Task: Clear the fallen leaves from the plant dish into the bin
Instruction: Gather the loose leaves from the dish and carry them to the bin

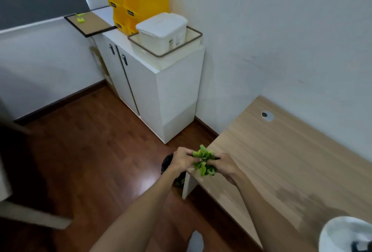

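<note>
A bunch of green leaves (pixel 203 161) is held between both of my hands at the left corner of the wooden desk (pixel 281 161). My left hand (pixel 181 160) grips them from the left and my right hand (pixel 225 166) from the right. Below my left hand a dark bin (pixel 167 164) stands on the floor beside the desk leg; my hand and forearm hide most of it. A white round dish (pixel 340 233) sits at the bottom right corner of the desk, cut off by the frame edge.
A white cabinet (pixel 161 90) stands against the wall, carrying yellow storage bins (pixel 138 2) and a white lidded box (pixel 163 29) in a tray. The floor (pixel 90 151) is dark wood. A round cable hole (pixel 267 115) pierces the desk.
</note>
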Demonstrator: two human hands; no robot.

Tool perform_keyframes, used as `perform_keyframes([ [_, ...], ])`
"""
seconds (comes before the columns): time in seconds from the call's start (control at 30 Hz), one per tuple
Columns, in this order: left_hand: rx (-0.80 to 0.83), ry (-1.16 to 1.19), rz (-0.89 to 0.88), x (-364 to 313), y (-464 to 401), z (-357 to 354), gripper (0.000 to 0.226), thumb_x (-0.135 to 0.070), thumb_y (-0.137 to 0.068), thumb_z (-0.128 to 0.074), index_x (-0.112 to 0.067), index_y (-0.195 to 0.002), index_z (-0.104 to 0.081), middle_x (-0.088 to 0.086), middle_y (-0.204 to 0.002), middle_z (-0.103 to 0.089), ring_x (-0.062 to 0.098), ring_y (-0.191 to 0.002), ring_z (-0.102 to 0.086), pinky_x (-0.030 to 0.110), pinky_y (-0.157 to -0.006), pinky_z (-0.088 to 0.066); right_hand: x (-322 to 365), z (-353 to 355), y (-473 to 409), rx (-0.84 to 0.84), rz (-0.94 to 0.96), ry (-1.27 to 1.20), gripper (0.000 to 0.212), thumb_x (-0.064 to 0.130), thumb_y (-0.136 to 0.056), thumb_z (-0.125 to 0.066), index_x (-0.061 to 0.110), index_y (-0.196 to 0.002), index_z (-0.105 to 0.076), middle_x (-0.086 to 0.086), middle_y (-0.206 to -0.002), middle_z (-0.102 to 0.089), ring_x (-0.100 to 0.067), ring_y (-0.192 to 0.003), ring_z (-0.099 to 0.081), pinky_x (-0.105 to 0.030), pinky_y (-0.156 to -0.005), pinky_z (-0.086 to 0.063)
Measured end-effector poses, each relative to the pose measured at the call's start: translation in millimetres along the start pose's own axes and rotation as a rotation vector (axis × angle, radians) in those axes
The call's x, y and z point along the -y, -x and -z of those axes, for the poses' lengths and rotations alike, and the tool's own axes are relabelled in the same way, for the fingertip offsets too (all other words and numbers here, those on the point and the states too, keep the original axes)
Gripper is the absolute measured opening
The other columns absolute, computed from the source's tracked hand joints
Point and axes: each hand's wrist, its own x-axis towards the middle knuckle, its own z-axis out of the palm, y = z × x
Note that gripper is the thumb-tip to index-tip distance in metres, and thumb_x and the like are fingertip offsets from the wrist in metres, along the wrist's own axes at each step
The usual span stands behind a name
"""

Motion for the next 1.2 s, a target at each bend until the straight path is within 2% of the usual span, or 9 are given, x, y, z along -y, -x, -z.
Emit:
perform_keyframes([
  [0.07,-0.022,0.011,0.011,-1,-14,15,0.013,-0.013,-0.071,-0.083,-0.012,-0.083,-0.080,0.005,-0.079,-0.075,0.017,-0.078,-0.072,0.035,-0.075,-0.061,14,-6,-17,0.012,0.002,0.015,0.020,0.004,-0.081,-0.071,0.008,-0.100,-0.076,-0.010,-0.092,-0.077,-0.022,-0.088,-0.074,-0.034,-0.080,-0.059],
  [0.23,-0.080,-0.014,-0.005,8,-48,52,0.010,-0.017,-0.070,-0.083,-0.017,-0.079,-0.080,0.005,-0.078,-0.077,0.021,-0.080,-0.074,0.039,-0.076,-0.061,43,-35,-61,0.062,-0.015,0.024,0.027,0.005,-0.081,-0.072,0.010,-0.107,-0.076,-0.006,-0.092,-0.077,-0.017,-0.086,-0.073,-0.026,-0.075,-0.059],
  [0.37,-0.115,-0.102,-0.034,22,-77,77,0.004,-0.018,-0.074,-0.078,-0.021,-0.076,-0.079,0.000,-0.072,-0.076,0.011,-0.069,-0.069,0.036,-0.068,-0.060,55,-65,-94,0.030,-0.086,0.037,0.020,0.009,-0.081,-0.072,0.014,-0.100,-0.077,-0.005,-0.085,-0.076,-0.015,-0.079,-0.072,-0.028,-0.075,-0.059],
  [0.5,-0.101,-0.090,-0.006,39,-117,94,0.009,-0.013,-0.078,-0.073,-0.017,-0.083,-0.079,-0.002,-0.077,-0.076,0.015,-0.078,-0.072,0.029,-0.068,-0.056,50,-96,-146,-0.042,-0.146,0.084,0.023,0.024,-0.075,-0.075,0.023,-0.097,-0.079,0.000,-0.088,-0.076,-0.016,-0.085,-0.072,-0.038,-0.086,-0.059],
  [0.7,-0.057,-0.144,0.049,94,-185,90,0.013,-0.006,-0.083,-0.068,-0.009,-0.092,-0.077,-0.001,-0.080,-0.071,0.010,-0.075,-0.065,0.004,-0.053,-0.044,15,-130,-214,-0.129,-0.285,0.104,0.017,0.015,-0.083,-0.070,0.001,-0.088,-0.076,-0.016,-0.086,-0.074,-0.029,-0.081,-0.070,-0.034,-0.067,-0.054],
  [0.87,-0.022,-0.161,0.116,145,-239,69,0.015,-0.006,-0.086,-0.065,-0.013,-0.089,-0.077,-0.002,-0.077,-0.070,0.006,-0.069,-0.063,0.010,-0.057,-0.050,-27,-143,-270,-0.138,-0.382,0.133,0.020,0.013,-0.085,-0.065,-0.005,-0.083,-0.072,-0.016,-0.077,-0.068,-0.025,-0.070,-0.061,-0.032,-0.061,-0.045],
  [0.97,0.022,-0.152,0.141,177,-267,54,0.016,-0.002,-0.086,-0.064,-0.010,-0.087,-0.078,-0.001,-0.078,-0.072,0.012,-0.072,-0.067,0.025,-0.069,-0.058,-56,-149,-301,-0.135,-0.447,0.141,0.022,0.012,-0.085,-0.062,-0.005,-0.092,-0.073,-0.021,-0.091,-0.073,-0.030,-0.082,-0.068,-0.037,-0.071,-0.054],
  [1.1,0.050,-0.129,0.201,215,-296,38,0.021,0.000,-0.090,-0.057,-0.007,-0.093,-0.076,0.001,-0.080,-0.070,0.008,-0.066,-0.062,0.005,-0.052,-0.046,-93,-161,-335,-0.157,-0.548,0.068,0.027,0.012,-0.084,-0.059,-0.006,-0.100,-0.072,-0.023,-0.098,-0.072,-0.031,-0.084,-0.068,-0.042,-0.075,-0.058],
  [1.2,0.102,-0.048,0.306,239,-315,24,0.027,-0.005,-0.092,-0.052,-0.017,-0.090,-0.076,0.009,-0.087,-0.074,0.022,-0.077,-0.070,0.030,-0.068,-0.060,-116,-166,-354,-0.190,-0.619,0.033,0.027,0.009,-0.086,-0.056,-0.005,-0.102,-0.071,-0.023,-0.098,-0.071,-0.037,-0.090,-0.069,-0.046,-0.078,-0.059],
])
